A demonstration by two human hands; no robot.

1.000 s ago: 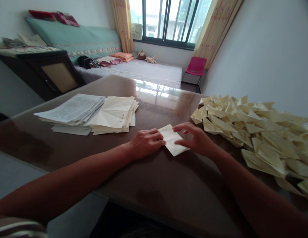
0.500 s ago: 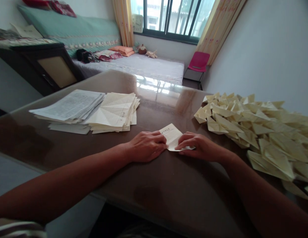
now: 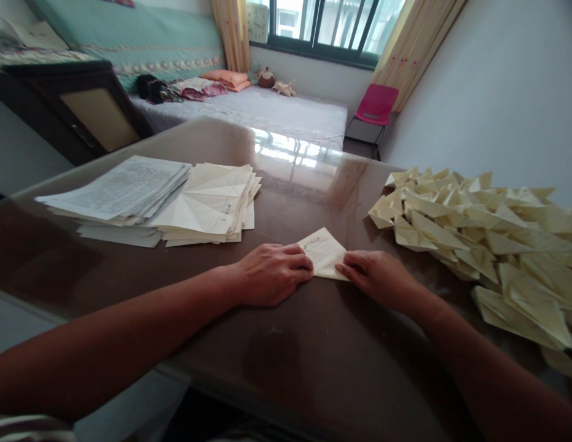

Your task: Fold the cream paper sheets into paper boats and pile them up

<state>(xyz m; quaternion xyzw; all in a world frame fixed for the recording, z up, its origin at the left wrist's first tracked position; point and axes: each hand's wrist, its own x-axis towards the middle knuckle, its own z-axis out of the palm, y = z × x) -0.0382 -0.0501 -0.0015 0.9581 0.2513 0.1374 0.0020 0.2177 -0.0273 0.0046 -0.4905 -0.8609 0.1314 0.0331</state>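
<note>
A cream sheet of paper (image 3: 326, 255), folded and printed with a short line of characters, lies on the brown table in front of me. On its left side my left hand (image 3: 274, 273) presses down, fingers curled closed over the edge. My right hand (image 3: 375, 274) pinches the paper's right corner between thumb and fingers. Parts of both side edges are hidden under my fingers. To the left is a stack of creased cream sheets (image 3: 207, 205), and to the right a large heap of folded paper pieces (image 3: 456, 218).
A pile of printed white sheets (image 3: 115, 184) overlaps the cream stack on the left. The glossy brown table (image 3: 290, 350) reaches toward a bed (image 3: 295, 120). A pink chair (image 3: 376, 105) stands by the window, and a dark cabinet (image 3: 83, 110) is at the left.
My right hand has shifted from the paper's lower right edge to its right corner, and the paper now lies flatter. My left hand stays nearly in place. The view has tilted slightly.
</note>
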